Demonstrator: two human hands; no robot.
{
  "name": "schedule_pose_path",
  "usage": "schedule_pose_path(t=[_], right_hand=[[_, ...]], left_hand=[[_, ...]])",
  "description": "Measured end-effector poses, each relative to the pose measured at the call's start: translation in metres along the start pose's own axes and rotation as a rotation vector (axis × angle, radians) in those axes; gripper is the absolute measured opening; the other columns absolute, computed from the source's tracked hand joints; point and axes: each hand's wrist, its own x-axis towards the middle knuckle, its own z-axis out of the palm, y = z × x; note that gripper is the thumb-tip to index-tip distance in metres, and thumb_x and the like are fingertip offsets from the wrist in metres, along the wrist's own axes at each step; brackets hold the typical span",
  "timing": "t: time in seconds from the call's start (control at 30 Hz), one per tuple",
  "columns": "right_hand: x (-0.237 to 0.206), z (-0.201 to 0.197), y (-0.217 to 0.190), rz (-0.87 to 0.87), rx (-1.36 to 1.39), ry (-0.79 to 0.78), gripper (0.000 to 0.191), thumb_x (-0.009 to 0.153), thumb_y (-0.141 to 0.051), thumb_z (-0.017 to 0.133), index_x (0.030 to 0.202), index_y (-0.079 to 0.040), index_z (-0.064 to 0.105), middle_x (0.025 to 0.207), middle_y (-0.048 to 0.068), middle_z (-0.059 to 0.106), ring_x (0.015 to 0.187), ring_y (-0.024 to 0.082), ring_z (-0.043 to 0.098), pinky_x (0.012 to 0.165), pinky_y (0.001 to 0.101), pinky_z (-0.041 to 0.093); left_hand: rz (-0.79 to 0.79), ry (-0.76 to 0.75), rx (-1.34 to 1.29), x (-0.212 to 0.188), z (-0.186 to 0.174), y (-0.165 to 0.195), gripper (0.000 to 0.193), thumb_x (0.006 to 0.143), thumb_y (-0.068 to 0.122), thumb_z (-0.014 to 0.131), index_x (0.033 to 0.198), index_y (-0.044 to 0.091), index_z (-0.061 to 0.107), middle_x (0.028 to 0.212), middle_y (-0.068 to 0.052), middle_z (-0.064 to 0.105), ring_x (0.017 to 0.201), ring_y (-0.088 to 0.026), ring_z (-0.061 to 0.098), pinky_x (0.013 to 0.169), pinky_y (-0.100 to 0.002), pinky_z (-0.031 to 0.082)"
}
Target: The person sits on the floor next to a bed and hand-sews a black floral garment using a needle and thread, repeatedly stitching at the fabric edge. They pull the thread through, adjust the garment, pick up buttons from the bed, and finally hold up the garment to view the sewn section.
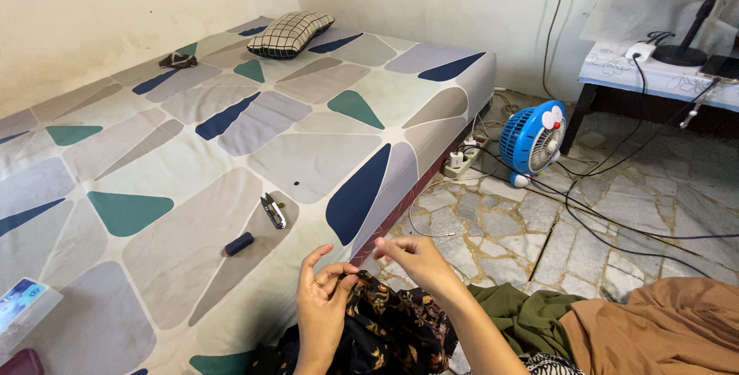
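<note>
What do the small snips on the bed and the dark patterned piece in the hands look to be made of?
The small silver thread snips look like bare metal: grey, with bright glints. The dark fabric with orange floral print looks like thin woven cloth, matte and softly crumpled where the left hand pinches it; fibre unclear.

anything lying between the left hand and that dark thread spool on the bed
Nothing visible does. The left hand, pinching the dark patterned fabric, has only bare bedsheet between it and the dark cylindrical thread spool; the small metal thread snips lie beyond.
</note>
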Motion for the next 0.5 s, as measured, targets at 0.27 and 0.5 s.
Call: schedule_pose_path(t=[0.27,0.5], right_hand=[[0.034,0.011,0.056,0.395,0.675,-0.464,0.023,0.100,-0.027,0.073,0.097,-0.004,0.073,0.086,0.001,0.065,0.074,0.010,0.056,0.067,0.0232,0.048],[0.043,0.008,0.056,0.604,1.394,-0.042,0.009,0.103,-0.001,0.045,0.101,0.007,0.049,0.104,0.028,0.072,0.087,0.026,0.071,0.076,0.0307,0.062]], left_hand=[[-0.036,-0.075,-0.060,0.000,0.008,0.017,0.066,0.084,-0.006,0.072,0.142,0.007,0.044,0.096,-0.012,0.074,0.083,-0.011,0.070,0.073,-0.023,0.055],[-0.183,-0.116,-0.096,-0.015,0.009,0.050,0.074,0.078,-0.008,0.074,0.144,0.008,0.043,0.092,-0.014,0.073,0.078,-0.013,0.071,0.072,-0.024,0.058]])
